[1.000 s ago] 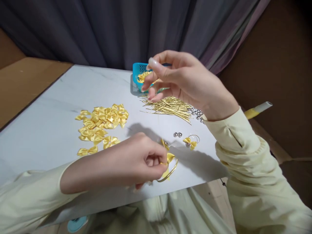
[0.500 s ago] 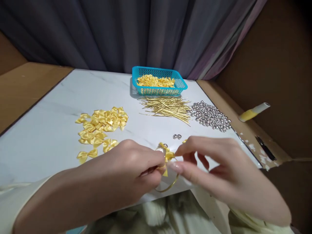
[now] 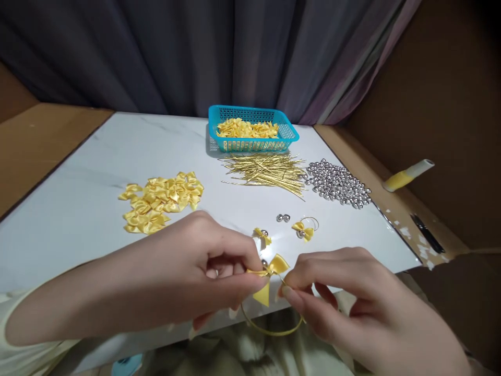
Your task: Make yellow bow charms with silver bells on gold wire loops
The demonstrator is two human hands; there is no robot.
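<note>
Between finger and thumb, my left hand [image 3: 219, 256] pinches a yellow satin bow [image 3: 279, 264] above the table's front edge. A small silver bell [image 3: 264, 263] shows at the bow's middle, partly covered by my fingers. My right hand [image 3: 348, 295], also closed in a pinch, grips a gold twist tie [image 3: 274, 332] close to the bow. The tie hangs below both hands in a loop. Just beyond lie a bow with a bell [image 3: 263, 236], another belled bow [image 3: 304, 231] with a looped gold tie, and a pair of loose bells [image 3: 283, 218].
Loose yellow bows [image 3: 168, 196] lie in a heap at left. A blue basket [image 3: 254, 141] of bows stands at the back, before a dark curtain [image 3: 188, 57]. Gold ties [image 3: 266, 172] and silver bells [image 3: 338, 183] are piled nearby. A glue-like tube [image 3: 409, 175] and black pen [image 3: 426, 233] lie right.
Both hands have come down nearer the table's front edge with the bow. The gold loop hangs lower and wider. Two belled bows behind the hands have come into fuller view.
</note>
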